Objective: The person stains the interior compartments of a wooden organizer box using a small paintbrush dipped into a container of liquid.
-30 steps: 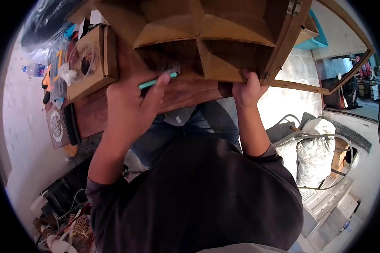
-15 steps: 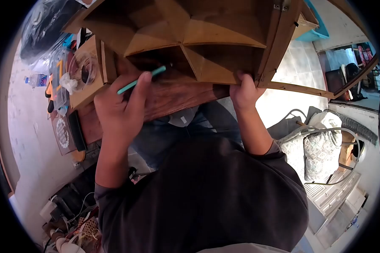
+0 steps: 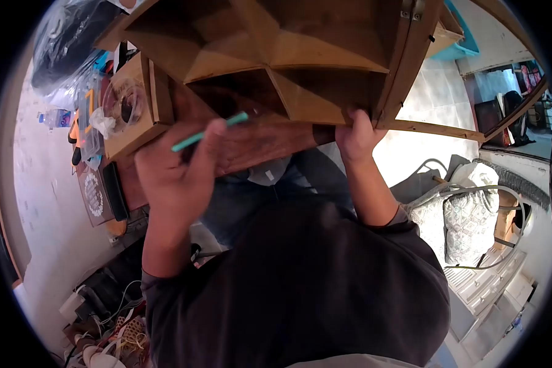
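Note:
A wooden cabinet [image 3: 328, 65] with several open compartments lies tilted before me on a reddish-brown wooden table [image 3: 260, 144]. My left hand [image 3: 175, 165], slightly blurred, pinches a slim green stick-like tool [image 3: 211, 132] between thumb and fingers. The tool points right, towards the lower left compartment; its far end is too blurred to name its kind. My right hand [image 3: 357, 136] grips the cabinet's near edge by the lower right compartment, thumb on the inner side. Its other fingers are mostly hidden behind the wood.
A wooden drawer-like box [image 3: 135, 138] stands at the left with a clear plastic container [image 3: 124, 101] on it. A hinged door frame [image 3: 435, 130] extends from the cabinet's right side. Patterned white cushions [image 3: 469, 218] are at the right; cables and clutter [image 3: 119, 325] lie lower left.
My left hand has drawn down a little, bringing the green tool lower and away from the compartment. My right hand keeps its grip on the cabinet edge.

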`<state>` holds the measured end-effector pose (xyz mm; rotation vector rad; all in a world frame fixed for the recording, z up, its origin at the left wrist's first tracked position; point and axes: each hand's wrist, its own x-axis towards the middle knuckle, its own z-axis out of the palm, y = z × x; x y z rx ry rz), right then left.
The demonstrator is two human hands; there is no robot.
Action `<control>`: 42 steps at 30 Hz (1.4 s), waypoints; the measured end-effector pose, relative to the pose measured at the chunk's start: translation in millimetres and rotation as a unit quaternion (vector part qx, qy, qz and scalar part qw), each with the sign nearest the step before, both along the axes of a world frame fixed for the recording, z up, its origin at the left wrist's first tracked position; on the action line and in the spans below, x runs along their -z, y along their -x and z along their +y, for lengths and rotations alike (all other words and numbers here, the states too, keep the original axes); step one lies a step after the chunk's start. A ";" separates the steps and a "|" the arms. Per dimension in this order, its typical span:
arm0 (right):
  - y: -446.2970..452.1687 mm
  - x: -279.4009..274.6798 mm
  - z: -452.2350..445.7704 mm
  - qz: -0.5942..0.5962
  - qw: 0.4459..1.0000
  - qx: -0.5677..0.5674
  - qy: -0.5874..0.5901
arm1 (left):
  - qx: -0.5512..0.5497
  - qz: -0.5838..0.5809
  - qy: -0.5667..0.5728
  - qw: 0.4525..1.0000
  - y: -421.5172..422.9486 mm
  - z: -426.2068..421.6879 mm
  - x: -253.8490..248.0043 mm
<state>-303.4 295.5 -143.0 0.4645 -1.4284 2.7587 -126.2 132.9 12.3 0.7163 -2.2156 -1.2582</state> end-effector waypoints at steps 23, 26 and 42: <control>-2.3 -11.1 -5.8 -0.018 0.999 0.026 0.043 | 0.030 -0.036 0.102 0.994 -16.4 0.5 25.7; -1.4 -4.2 -3.1 -0.022 0.999 0.015 0.019 | 0.038 0.038 0.139 0.989 -17.4 -0.2 26.4; 1.6 -0.9 -1.8 -0.025 1.000 0.018 -0.002 | 0.072 -0.008 0.058 0.996 -23.2 -18.0 18.6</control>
